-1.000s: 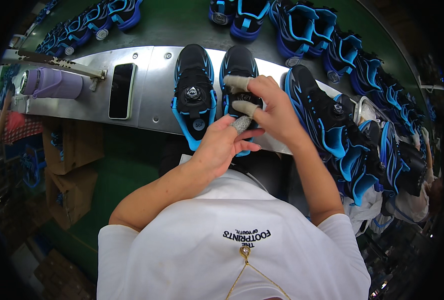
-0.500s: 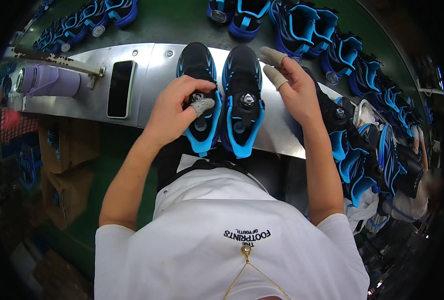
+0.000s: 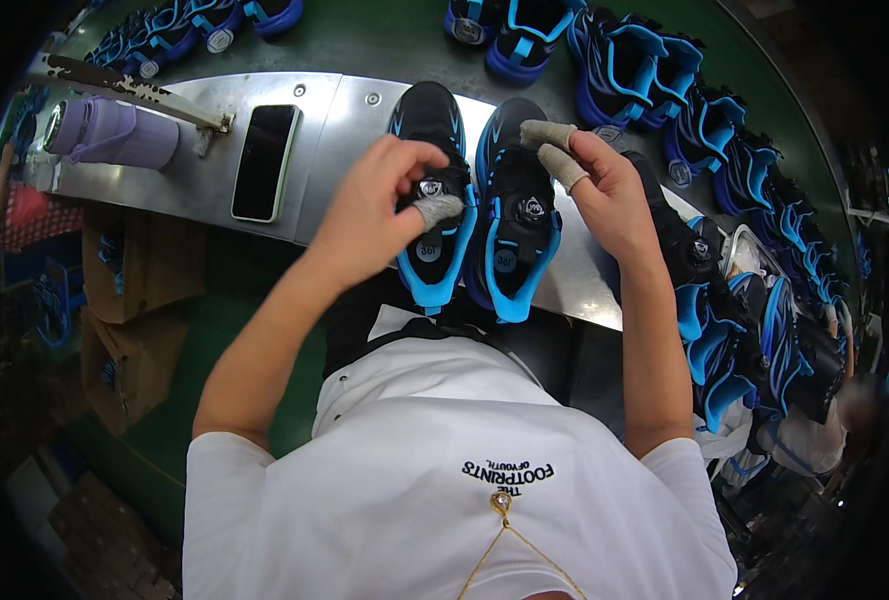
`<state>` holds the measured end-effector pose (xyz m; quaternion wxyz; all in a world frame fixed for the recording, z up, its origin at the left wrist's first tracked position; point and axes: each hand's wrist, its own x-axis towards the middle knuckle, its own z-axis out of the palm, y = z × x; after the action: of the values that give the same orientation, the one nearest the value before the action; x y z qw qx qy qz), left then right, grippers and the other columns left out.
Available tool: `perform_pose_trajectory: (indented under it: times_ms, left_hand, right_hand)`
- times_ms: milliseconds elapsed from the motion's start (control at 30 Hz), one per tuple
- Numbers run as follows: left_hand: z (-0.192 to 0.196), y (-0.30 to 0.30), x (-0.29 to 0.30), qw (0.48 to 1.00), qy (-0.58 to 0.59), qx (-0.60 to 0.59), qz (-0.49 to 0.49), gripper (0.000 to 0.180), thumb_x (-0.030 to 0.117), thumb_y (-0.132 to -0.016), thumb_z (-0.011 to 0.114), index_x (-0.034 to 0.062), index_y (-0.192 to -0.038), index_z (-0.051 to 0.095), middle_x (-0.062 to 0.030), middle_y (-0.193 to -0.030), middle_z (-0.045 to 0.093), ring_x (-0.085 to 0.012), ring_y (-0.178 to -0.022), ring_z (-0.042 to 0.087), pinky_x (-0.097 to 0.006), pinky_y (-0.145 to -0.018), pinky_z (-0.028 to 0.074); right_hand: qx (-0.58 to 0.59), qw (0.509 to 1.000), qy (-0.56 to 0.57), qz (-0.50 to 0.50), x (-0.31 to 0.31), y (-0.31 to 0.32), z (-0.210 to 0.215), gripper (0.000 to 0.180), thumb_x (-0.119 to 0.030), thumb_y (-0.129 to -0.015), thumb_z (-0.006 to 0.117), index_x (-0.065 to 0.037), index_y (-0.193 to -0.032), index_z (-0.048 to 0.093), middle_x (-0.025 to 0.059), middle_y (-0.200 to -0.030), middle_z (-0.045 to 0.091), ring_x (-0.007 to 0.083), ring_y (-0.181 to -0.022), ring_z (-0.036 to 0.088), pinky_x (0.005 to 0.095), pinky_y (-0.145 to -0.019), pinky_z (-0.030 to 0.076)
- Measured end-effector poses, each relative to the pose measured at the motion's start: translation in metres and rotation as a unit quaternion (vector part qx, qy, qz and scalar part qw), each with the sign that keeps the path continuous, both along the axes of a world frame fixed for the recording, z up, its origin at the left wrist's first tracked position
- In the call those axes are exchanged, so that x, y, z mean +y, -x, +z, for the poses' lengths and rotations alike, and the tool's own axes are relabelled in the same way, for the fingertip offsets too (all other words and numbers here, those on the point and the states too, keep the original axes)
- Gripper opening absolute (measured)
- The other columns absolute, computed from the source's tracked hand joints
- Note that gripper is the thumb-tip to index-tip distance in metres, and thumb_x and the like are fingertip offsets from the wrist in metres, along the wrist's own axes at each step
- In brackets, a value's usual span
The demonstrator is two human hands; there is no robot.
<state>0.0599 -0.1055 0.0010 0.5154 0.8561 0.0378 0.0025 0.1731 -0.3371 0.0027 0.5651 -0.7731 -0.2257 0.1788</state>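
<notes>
Two black and blue sneakers lie side by side on the metal bench edge, toes pointing away from me: a left shoe (image 3: pixel 427 275) and a right shoe (image 3: pixel 511 290). Each has a round dial on its tongue. My left hand (image 3: pixel 390 205) is over the left shoe, its index finger bent and its thumb in a grey finger cover beside the dial; thumb and index are apart. My right hand (image 3: pixel 605 185) is at the right shoe's outer side near the toe, fingers stretched out in beige covers, with nothing between them. Whether those fingertips touch the shoe I cannot tell.
A phone (image 3: pixel 266 163) and a lilac bottle (image 3: pixel 125 132) are on the bench at left, beside a worn metal bar (image 3: pixel 140 92). Rows of similar sneakers (image 3: pixel 635 70) stand across the back and right. Cardboard boxes (image 3: pixel 140 365) sit low at left.
My right hand has come closer to the right shoe, its fingers nearer together. The left hand stays by the left shoe's dial. The whole view has shifted slightly.
</notes>
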Motion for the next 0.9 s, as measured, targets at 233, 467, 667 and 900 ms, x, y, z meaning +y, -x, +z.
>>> perform_pose_trajectory:
  times_ms: [233,467,667,900]
  left_hand:
    - [0.0,0.005,-0.01,0.99,-0.114,-0.082,0.013,0.045,0.008,-0.077,0.074,0.0044,-0.119,0.059,-0.0056,-0.101,0.06,-0.0144,-0.092,0.052,-0.026,-0.083,0.042]
    - [-0.001,0.003,0.004,0.998,0.026,-0.032,-0.056,0.042,0.007,-0.077,0.073,0.0053,-0.116,0.059,-0.0061,-0.107,0.058,-0.0166,-0.095,0.054,-0.029,-0.085,0.043]
    - [-0.002,0.004,-0.003,0.998,-0.046,-0.039,0.002,0.041,0.008,-0.079,0.072,0.0043,-0.118,0.06,-0.0038,-0.104,0.059,-0.0177,-0.096,0.056,-0.029,-0.087,0.043]
    - [-0.01,0.006,0.004,0.994,-0.016,-0.101,-0.046,0.04,0.011,-0.077,0.076,0.0039,-0.113,0.06,-0.0043,-0.099,0.058,-0.0175,-0.094,0.055,-0.029,-0.087,0.043]
  right_hand:
    - [0.007,1.0,-0.011,-0.004,0.005,0.002,-0.001,0.024,-0.012,-0.095,0.061,-0.005,-0.117,0.069,0.0035,-0.105,0.069,0.0125,-0.096,0.063,0.0252,-0.086,0.049]
    - [-0.002,1.0,0.024,0.011,0.008,0.003,0.005,0.025,-0.013,-0.096,0.06,-0.004,-0.118,0.068,0.0036,-0.103,0.068,0.0118,-0.096,0.062,0.025,-0.086,0.048]
    - [0.025,0.999,0.024,0.017,0.007,0.005,0.008,0.024,-0.013,-0.096,0.06,-0.004,-0.116,0.069,0.005,-0.104,0.068,0.0124,-0.096,0.063,0.0253,-0.087,0.048]
    - [0.007,0.999,0.027,0.015,0.007,0.002,0.007,0.025,-0.013,-0.095,0.06,-0.004,-0.117,0.069,0.0052,-0.105,0.069,0.0125,-0.096,0.063,0.0252,-0.087,0.049]
